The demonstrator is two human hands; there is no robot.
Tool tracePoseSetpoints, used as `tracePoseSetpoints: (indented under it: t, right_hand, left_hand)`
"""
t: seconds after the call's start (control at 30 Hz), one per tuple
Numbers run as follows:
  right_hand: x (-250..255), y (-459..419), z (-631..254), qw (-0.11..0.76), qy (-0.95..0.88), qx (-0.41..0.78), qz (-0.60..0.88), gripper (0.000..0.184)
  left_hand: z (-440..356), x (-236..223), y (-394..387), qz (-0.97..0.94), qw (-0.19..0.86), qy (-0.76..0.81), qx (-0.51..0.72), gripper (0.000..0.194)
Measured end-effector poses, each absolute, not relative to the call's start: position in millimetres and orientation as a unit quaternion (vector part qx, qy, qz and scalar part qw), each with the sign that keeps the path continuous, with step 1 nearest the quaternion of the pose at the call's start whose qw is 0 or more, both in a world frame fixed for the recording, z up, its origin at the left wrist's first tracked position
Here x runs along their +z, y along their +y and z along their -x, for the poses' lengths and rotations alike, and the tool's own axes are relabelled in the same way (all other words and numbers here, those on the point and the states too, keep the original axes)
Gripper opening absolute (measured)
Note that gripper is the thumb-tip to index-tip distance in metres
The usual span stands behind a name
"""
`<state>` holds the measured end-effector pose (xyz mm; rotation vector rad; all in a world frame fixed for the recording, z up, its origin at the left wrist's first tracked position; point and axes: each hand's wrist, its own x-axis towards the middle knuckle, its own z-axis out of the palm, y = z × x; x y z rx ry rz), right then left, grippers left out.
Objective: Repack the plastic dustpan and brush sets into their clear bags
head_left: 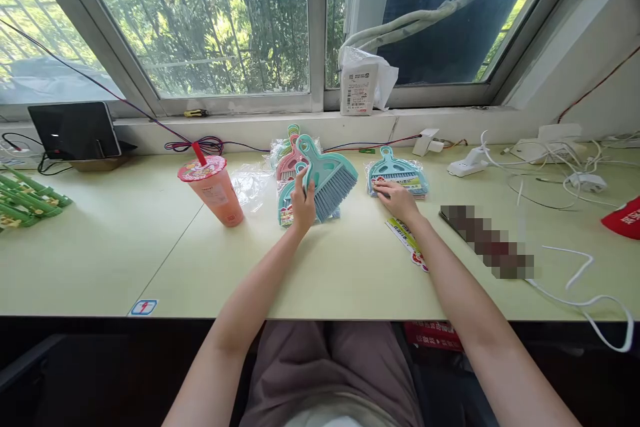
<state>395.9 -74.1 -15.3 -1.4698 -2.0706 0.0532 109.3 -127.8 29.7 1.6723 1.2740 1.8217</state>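
My left hand [303, 203] is closed round the handle of a teal mini brush and dustpan set [327, 177], held up above a pile of bagged sets [287, 160] in teal and pink. My right hand [397, 199] lies with fingers stretched flat on the edge of a bagged teal set [397, 172] to the right. A printed paper label card [406, 240] lies on the table under my right wrist.
A pink lidded drink cup with a red straw [213, 190] stands left of the pile. A tablet [75, 130] leans at the far left, green parts [25, 197] beside it. White power strips and cables [550, 160] crowd the right. A parcel [361, 83] sits on the windowsill.
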Motion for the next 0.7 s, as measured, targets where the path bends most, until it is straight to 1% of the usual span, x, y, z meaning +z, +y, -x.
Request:
tracePoseSetpoints:
  t: [0.1,0.3,0.37,0.57,0.7]
  right_hand:
    - [-18.7,-70.0,-400.4,0.318,-0.770,0.023,0.553,0.033]
    - [-22.0,-58.8,-428.0,0.449,-0.631,0.051,0.630,0.034]
    - [-21.5,-56.1,-437.3,0.473,-0.593,0.056,0.649,0.034]
    - [-21.3,-56.2,-441.2,0.484,-0.592,0.043,0.643,0.041]
    - [-23.1,-59.7,-429.9,0.450,-0.654,0.022,0.608,0.043]
  left_hand:
    - [-108.2,29.3,-126.3,-0.585,0.177,0.453,0.649,0.055]
    - [-106.9,29.7,-124.2,-0.568,0.175,0.451,0.666,0.051]
    - [-106.8,29.2,-123.5,-0.566,0.170,0.450,0.669,0.050]
    - [-106.4,26.6,-121.7,-0.585,0.151,0.447,0.660,0.049]
    - [-106.9,26.0,-122.0,-0.597,0.145,0.455,0.645,0.050]
